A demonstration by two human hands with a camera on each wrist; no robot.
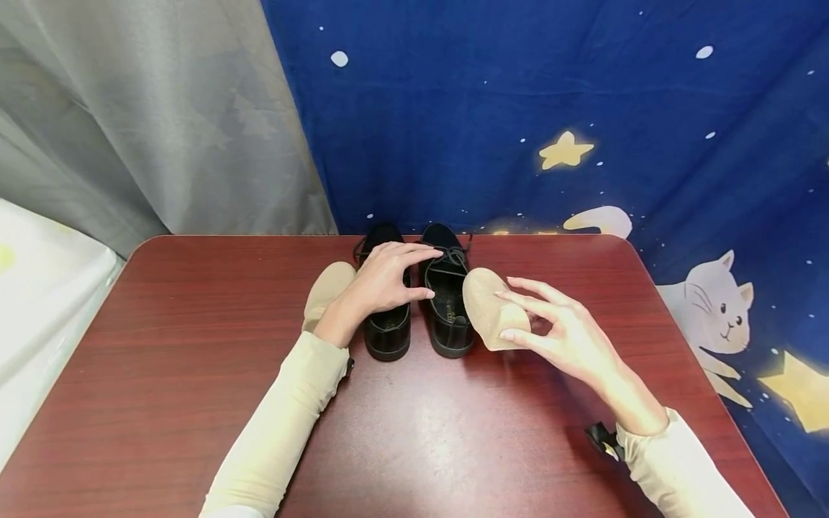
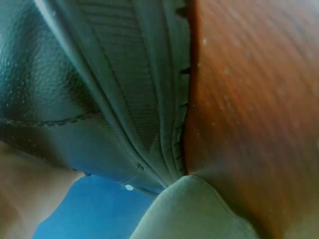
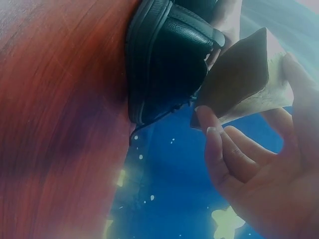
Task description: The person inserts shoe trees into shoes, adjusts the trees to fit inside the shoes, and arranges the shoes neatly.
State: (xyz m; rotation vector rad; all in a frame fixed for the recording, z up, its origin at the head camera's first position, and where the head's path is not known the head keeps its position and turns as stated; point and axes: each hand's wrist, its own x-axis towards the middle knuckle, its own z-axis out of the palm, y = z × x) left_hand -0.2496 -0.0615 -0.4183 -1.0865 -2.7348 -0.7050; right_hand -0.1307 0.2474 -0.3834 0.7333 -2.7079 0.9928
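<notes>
Two black lace-up shoes stand side by side at the table's far edge, toes away from me. In the head view my left hand (image 1: 387, 277) reaches across the left shoe (image 1: 387, 338), thumb and fingers apart, fingertips at the laces and opening of the right shoe (image 1: 452, 337). My right hand (image 1: 573, 334) pinches a beige shoe tree (image 1: 484, 298) between thumb and fingers, tilted, just right of that shoe's opening. The right wrist view shows the shoe tree's flat end (image 3: 237, 74). Another beige shoe tree (image 1: 329, 288) lies left of the left shoe, partly behind my left wrist.
The reddish-brown table (image 1: 194, 345) has rounded far corners. Behind it hang a grey curtain (image 1: 194, 129) and a blue curtain (image 1: 440, 115) with stars and a cat. White cloth (image 1: 45, 309) is at the far left.
</notes>
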